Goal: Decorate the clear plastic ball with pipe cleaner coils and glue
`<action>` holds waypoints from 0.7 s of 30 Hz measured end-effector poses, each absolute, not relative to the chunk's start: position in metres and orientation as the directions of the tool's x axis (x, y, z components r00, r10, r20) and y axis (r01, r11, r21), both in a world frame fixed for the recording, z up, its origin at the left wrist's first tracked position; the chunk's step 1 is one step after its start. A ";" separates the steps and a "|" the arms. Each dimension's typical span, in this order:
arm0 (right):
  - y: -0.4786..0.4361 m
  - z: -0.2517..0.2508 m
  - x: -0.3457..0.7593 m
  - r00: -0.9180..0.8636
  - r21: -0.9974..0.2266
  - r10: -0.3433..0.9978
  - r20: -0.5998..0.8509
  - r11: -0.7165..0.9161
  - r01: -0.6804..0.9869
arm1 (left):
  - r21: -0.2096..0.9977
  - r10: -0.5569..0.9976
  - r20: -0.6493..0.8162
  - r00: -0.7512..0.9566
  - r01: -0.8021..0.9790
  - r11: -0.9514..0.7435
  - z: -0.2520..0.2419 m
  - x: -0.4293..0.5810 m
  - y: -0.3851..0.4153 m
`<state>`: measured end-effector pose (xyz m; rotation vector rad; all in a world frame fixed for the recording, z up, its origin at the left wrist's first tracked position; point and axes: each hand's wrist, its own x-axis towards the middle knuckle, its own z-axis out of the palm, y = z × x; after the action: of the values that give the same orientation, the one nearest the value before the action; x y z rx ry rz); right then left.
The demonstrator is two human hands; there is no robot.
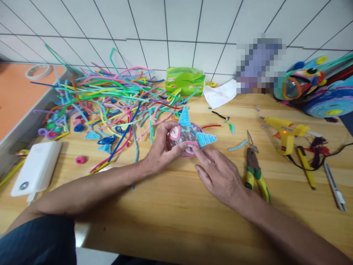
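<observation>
A round clear craft piece [187, 136] rimmed in pink pipe cleaner, with two light-blue pipe-cleaner cones, lies on the wooden table [171, 206]. My left hand [161, 151] grips its left side, thumb and fingers curled round the rim. My right hand [219, 175] rests palm down just right of it, its fingertips pressed on the lower pink edge of the piece.
A heap of coloured pipe cleaners [110, 99] covers the back left. A white power bank [37, 167] lies at left. Pliers [255, 171], a yellow glue gun [285, 136], a yellow pen [306, 167] and a green tissue pack [184, 81] are around. Finished crafts [317, 88] sit far right.
</observation>
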<state>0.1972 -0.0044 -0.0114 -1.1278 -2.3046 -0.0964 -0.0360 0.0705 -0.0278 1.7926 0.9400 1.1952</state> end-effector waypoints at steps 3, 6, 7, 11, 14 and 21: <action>-0.004 -0.011 0.197 -0.485 -0.166 0.699 0.526 0.644 0.747 | 0.891 0.877 0.381 0.292 0.139 -0.433 -0.027 -0.036 0.070; -0.004 -0.010 0.198 -0.482 -0.163 0.689 0.541 0.649 0.743 | 0.911 0.899 0.346 0.269 0.135 -0.391 -0.027 -0.036 0.071; -0.003 -0.009 0.198 -0.483 -0.159 0.687 0.543 0.649 0.744 | 0.922 0.909 0.324 0.263 0.128 -0.366 -0.028 -0.036 0.071; -0.003 -0.007 0.199 -0.492 -0.107 0.675 0.551 0.641 0.760 | 0.955 0.926 0.267 0.267 0.059 -0.292 -0.030 -0.035 0.072; -0.003 -0.005 0.199 -0.511 -0.072 0.664 0.546 0.645 0.761 | 0.953 0.928 0.276 0.249 0.057 -0.299 -0.031 -0.034 0.073; -0.005 -0.008 0.198 -0.503 -0.116 0.685 0.527 0.644 0.756 | 0.943 0.922 0.294 0.250 0.078 -0.322 -0.032 -0.035 0.072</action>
<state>0.1984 -0.0048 -0.0077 -1.1217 -2.3252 -0.1752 -0.0349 0.0719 -0.0324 1.6307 0.9455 1.1908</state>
